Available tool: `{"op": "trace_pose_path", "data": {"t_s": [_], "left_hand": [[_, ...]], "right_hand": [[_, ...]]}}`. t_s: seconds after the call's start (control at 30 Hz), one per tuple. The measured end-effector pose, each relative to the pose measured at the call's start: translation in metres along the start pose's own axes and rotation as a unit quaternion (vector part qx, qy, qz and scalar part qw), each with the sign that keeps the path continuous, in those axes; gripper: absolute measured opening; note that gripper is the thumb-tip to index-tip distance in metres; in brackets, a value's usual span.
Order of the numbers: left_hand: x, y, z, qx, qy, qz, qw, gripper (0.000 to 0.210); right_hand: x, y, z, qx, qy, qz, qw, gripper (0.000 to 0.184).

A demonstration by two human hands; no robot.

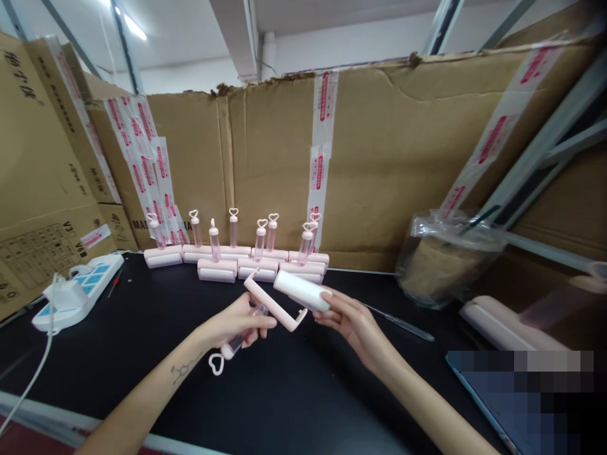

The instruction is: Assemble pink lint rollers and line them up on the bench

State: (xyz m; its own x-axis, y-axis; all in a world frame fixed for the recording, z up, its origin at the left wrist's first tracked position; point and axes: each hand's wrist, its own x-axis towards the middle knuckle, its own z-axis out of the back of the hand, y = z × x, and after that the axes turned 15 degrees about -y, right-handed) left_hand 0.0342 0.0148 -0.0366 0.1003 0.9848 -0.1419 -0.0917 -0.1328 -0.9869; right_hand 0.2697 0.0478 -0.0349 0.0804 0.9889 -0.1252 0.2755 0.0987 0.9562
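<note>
My left hand [251, 325] is closed round the clear handle of a pink lint roller frame [277, 306], whose heart-shaped loop [216, 364] points down toward me. The frame tilts, with its open side toward the right. My right hand [348, 319] grips a white sticky-paper roll [301, 291] by its right end. This roll is held just above and behind the frame, apart from its end arms as far as I can see. Behind both hands, several assembled pink lint rollers [217, 270] stand in rows with their handles upright.
A white power strip [90, 291] with a plugged-in adapter lies at the left. To the right are a thin metal tool [403, 325], a plastic-wrapped brown container [431, 265], another pink lint roller [512, 322] and a blue-edged, pixelated object [478, 392]. Cardboard [389, 158] walls the back.
</note>
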Motion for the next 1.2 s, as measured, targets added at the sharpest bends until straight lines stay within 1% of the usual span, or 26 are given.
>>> {"op": "trace_pose_path", "data": {"t_s": [0.13, 0.2, 0.3, 0.4, 0.57, 0.67, 0.7, 0.83, 0.87, 0.93, 1.0, 1.07, 1.1, 1.13, 1.2], "left_hand": [[0.010, 0.003, 0.017, 0.094, -0.051, -0.069, 0.992, 0.039], [0.014, 0.007, 0.022, 0.145, -0.052, -0.081, 0.985, 0.036], [0.017, 0.013, 0.026, 0.195, -0.029, -0.063, 0.978, 0.036], [0.018, 0.019, 0.030, 0.239, -0.009, -0.047, 0.970, 0.036], [0.017, 0.022, 0.036, 0.295, 0.002, -0.037, 0.955, 0.036], [0.013, 0.021, 0.035, 0.315, -0.005, -0.044, 0.948, 0.034], [0.011, 0.021, 0.035, 0.321, -0.017, -0.053, 0.945, 0.034], [0.001, 0.020, 0.031, 0.346, -0.095, -0.109, 0.927, 0.039], [-0.002, 0.020, 0.031, 0.349, -0.104, -0.118, 0.924, 0.040], [-0.007, 0.015, 0.031, 0.362, -0.112, -0.125, 0.917, 0.042], [-0.011, 0.006, 0.031, 0.392, -0.149, -0.138, 0.897, 0.045], [-0.014, -0.007, 0.029, 0.410, -0.209, -0.177, 0.870, 0.047], [-0.015, -0.013, 0.027, 0.402, -0.229, -0.216, 0.860, 0.048], [-0.016, -0.018, 0.025, 0.385, -0.231, -0.266, 0.853, 0.050], [-0.017, -0.025, 0.018, 0.353, -0.190, -0.350, 0.847, 0.061]], "right_hand": [[0.001, 0.012, 0.005, -0.026, -0.026, 0.102, 0.994, 0.036], [0.000, 0.017, 0.007, -0.029, -0.031, 0.130, 0.991, 0.036], [-0.001, 0.019, 0.008, -0.023, -0.032, 0.139, 0.990, 0.036], [-0.003, 0.017, 0.007, -0.019, -0.019, 0.141, 0.990, 0.034], [-0.009, 0.012, 0.002, -0.044, 0.016, 0.142, 0.989, 0.036], [-0.011, 0.009, 0.000, -0.059, 0.031, 0.137, 0.988, 0.039], [-0.012, 0.008, -0.001, -0.064, 0.034, 0.134, 0.988, 0.040], [-0.013, 0.006, -0.003, -0.082, 0.044, 0.126, 0.988, 0.040], [-0.013, 0.006, -0.004, -0.086, 0.045, 0.126, 0.987, 0.040], [-0.014, 0.006, -0.005, -0.091, 0.044, 0.128, 0.987, 0.041], [-0.015, 0.006, -0.006, -0.094, 0.044, 0.131, 0.986, 0.042], [-0.017, 0.005, -0.008, -0.096, 0.049, 0.136, 0.985, 0.042], [-0.018, 0.004, -0.009, -0.097, 0.053, 0.138, 0.984, 0.041], [-0.019, 0.003, -0.010, -0.098, 0.060, 0.138, 0.984, 0.039], [-0.022, 0.000, -0.012, -0.101, 0.082, 0.130, 0.983, 0.035]]}}
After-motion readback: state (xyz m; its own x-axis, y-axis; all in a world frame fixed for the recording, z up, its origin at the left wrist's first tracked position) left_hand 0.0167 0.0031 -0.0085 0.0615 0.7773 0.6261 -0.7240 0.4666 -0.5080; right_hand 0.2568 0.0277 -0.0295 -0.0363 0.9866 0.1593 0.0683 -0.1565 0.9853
